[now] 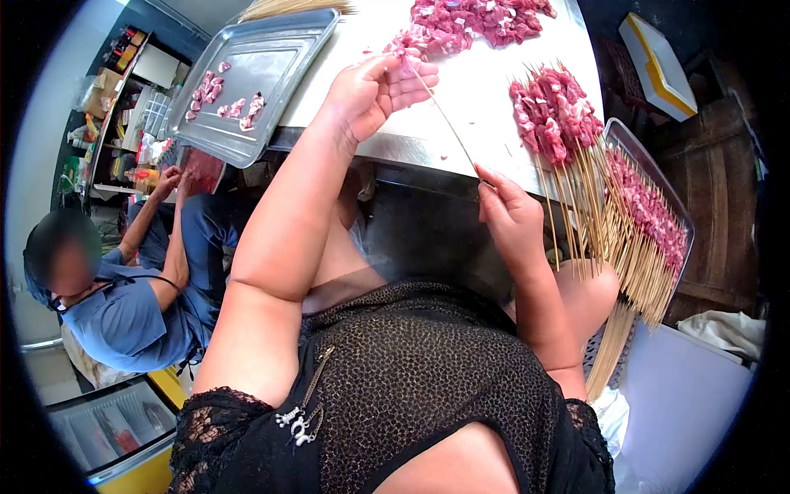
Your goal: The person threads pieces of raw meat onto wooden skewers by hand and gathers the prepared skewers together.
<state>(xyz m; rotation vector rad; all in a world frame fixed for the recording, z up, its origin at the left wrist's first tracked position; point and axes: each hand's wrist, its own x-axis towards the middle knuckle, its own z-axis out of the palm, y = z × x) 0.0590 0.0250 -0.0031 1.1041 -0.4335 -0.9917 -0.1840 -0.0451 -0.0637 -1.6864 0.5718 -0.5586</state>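
My left hand is palm up over the white tabletop, thumb and forefinger closed on a small piece of raw meat. A thin wooden skewer runs from that piece down to my right hand, which pinches its lower end just off the table edge. The skewer's tip is hidden at the meat. Beyond my left hand lies a heap of cut raw meat. To the right of my right hand, several loaded meat skewers lie together, their bare ends overhanging the edge.
A metal tray holds a few meat pieces at left. Another tray at right carries rows of loaded skewers. Bare skewers stand below it; more lie at the top. A person in blue sits at left, hands near red meat.
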